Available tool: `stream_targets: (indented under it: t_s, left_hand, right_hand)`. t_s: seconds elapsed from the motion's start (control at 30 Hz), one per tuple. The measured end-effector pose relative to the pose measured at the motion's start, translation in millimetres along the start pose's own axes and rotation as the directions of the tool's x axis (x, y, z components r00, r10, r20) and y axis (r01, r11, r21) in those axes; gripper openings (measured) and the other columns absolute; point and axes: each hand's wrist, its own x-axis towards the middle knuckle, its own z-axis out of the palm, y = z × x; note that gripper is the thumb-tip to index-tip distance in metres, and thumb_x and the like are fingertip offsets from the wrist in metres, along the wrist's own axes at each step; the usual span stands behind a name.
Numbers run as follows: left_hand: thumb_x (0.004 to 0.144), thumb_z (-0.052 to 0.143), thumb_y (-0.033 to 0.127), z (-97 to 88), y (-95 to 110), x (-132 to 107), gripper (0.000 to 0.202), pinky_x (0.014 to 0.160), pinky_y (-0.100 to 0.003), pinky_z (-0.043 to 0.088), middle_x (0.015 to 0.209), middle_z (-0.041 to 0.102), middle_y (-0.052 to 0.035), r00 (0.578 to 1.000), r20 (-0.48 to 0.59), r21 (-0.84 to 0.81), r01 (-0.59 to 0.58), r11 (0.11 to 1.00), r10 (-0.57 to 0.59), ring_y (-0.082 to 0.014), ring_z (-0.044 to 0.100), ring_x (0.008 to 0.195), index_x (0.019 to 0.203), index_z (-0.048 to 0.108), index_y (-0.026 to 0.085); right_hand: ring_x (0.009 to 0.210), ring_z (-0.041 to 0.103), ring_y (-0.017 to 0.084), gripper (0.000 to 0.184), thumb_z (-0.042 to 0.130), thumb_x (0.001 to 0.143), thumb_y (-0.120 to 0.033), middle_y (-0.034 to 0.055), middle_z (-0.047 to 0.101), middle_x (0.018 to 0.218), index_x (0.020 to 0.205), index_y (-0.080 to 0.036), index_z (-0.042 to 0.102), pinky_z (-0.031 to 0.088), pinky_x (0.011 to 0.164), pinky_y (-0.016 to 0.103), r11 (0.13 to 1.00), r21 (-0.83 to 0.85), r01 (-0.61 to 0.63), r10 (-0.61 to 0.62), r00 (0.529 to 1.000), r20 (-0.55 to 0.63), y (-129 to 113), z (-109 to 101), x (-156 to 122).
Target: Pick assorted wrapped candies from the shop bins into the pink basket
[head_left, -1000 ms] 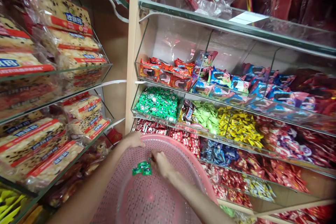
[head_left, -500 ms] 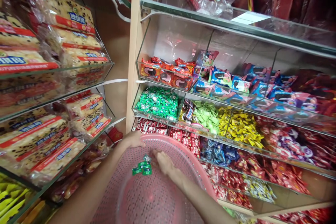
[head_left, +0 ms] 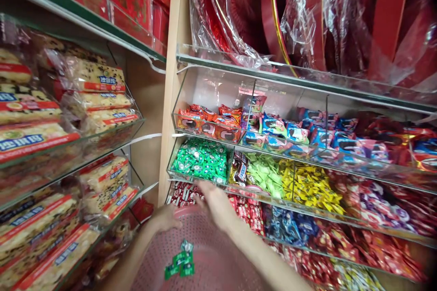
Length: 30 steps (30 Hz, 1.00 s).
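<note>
My left hand [head_left: 165, 218] grips the rim of a pink plastic mesh basket [head_left: 218, 261], which is held low in front of me. A small pile of green-wrapped candies [head_left: 180, 260] lies inside the basket. My right hand [head_left: 215, 204] reaches forward over the rim, its fingers extended and apart. Those fingertips are close to the lower front edge of a clear acrylic bin of green-wrapped candies [head_left: 200, 161]. Nothing shows in that hand. Much of the basket's floor falls below the frame.
A wooden upright [head_left: 167, 100] divides the glass shelves of bagged snack bars [head_left: 99, 77] at left from acrylic bins of wrapped sweets at right. Red-wrapped bars [head_left: 182, 194] sit under the green bin. Plastic-covered red boxes [head_left: 273, 9] fill the top.
My right hand has moved up and forward from inside the basket to the green bin's lower edge. The view has tilted upward, so the basket sits lower in the picture.
</note>
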Motion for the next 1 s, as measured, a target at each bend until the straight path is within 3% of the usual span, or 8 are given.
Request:
stream_targets:
  t_s: [0.1,0.27,0.53,1.0]
  left_hand:
    - [0.055,0.058,0.034,-1.7,-3.2,-2.0,0.023,0.049,-0.019,0.033,0.065,0.064,0.0036,1.0,0.02,-0.01,-0.015,1.0,0.015,-0.014,0.059,0.063,0.072,0.066,0.02]
    - [0.054,0.058,0.035,-4.7,-5.1,-4.1,0.024,0.046,-0.019,0.031,0.066,0.065,0.0018,0.999,-0.004,0.054,0.042,0.998,-0.042,-0.0144,0.058,0.062,0.07,0.064,0.018]
    - [0.053,0.059,0.038,-12.4,-1.9,-6.8,0.026,0.046,-0.02,0.032,0.066,0.065,0.0004,0.997,-0.038,0.084,0.071,0.994,-0.068,-0.0159,0.06,0.065,0.07,0.065,0.019]
    - [0.055,0.06,0.042,-14.6,2.2,-5.7,0.031,0.048,-0.02,0.033,0.068,0.066,-0.0006,0.997,-0.02,0.142,0.075,0.987,-0.073,-0.0154,0.059,0.064,0.073,0.066,0.018]
  right_hand:
    - [0.093,0.051,0.017,0.022,0.04,0.085,-0.018,0.0064,0.055,0.098,0.105,-0.02,0.05,0.04,0.075,0.026,0.988,-0.145,-0.044,0.032,0.996,-0.083,9.7,-29.3,27.6]
    - [0.094,0.05,0.019,0.022,0.046,0.081,-0.016,0.0077,0.053,0.096,0.101,-0.018,0.055,0.039,0.075,0.027,0.935,-0.348,-0.071,0.092,0.995,0.047,30.6,-39.5,58.0]
    - [0.085,0.053,0.015,0.021,0.059,0.075,-0.019,0.0052,0.051,0.094,0.096,-0.019,0.06,0.038,0.074,0.023,0.955,-0.288,-0.068,0.127,0.973,0.191,56.1,-30.9,79.4]
    - [0.08,0.05,0.014,0.02,0.056,0.078,-0.021,0.0031,0.047,0.089,0.097,-0.019,0.057,0.037,0.07,0.024,0.985,-0.171,-0.023,0.025,1.0,0.008,62.0,-30.1,71.7]
